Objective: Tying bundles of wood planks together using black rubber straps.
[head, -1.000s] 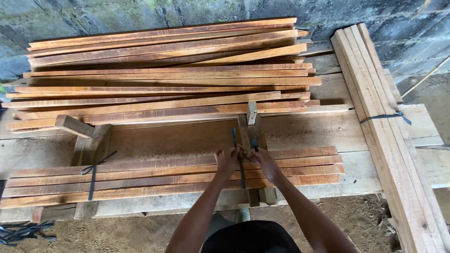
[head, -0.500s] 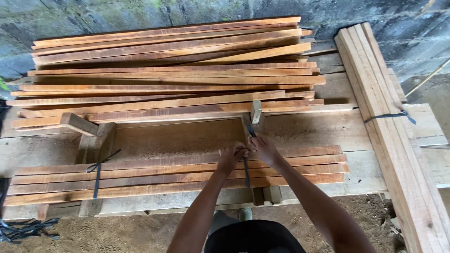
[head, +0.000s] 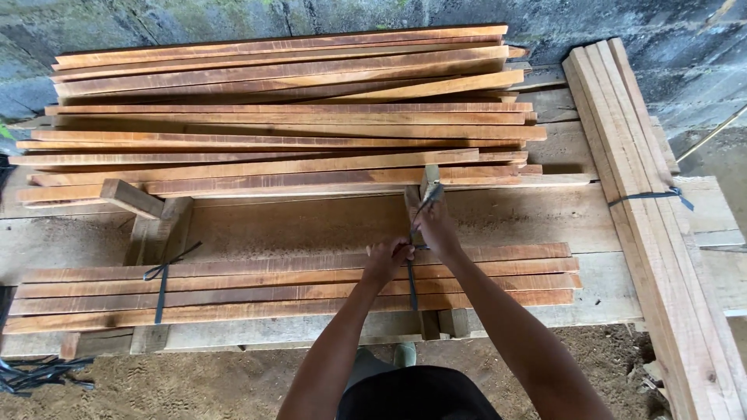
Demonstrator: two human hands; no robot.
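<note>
Strap: black strap runs across the near bundle of wooden slats, toward its right end; its free end rises past the hands toward the back.
Left hand: left hand sits on top of the bundle, fingers curled tight around the strap where it crosses the uppermost slat.
Right hand: right hand is just beyond the left, closed on the strap's free end and holding it up and away from the bundle.
Bundle: four or so long reddish slats lie side by side on the worktop, along its near edge; a second black strap already wraps them near the left end, its tail sticking up.
Props: two short wood blocks lie on the bare boards behind the left end of the bundle.
Loose stack: wide pile of loose slats fills the back of the worktop, some lying skewed, against a grey wall.
Right side: tied bundle of paler slats lies lengthwise at the right, bound with a dark band.
Floor: spare black straps lie on the dirt at the lower left.
</note>
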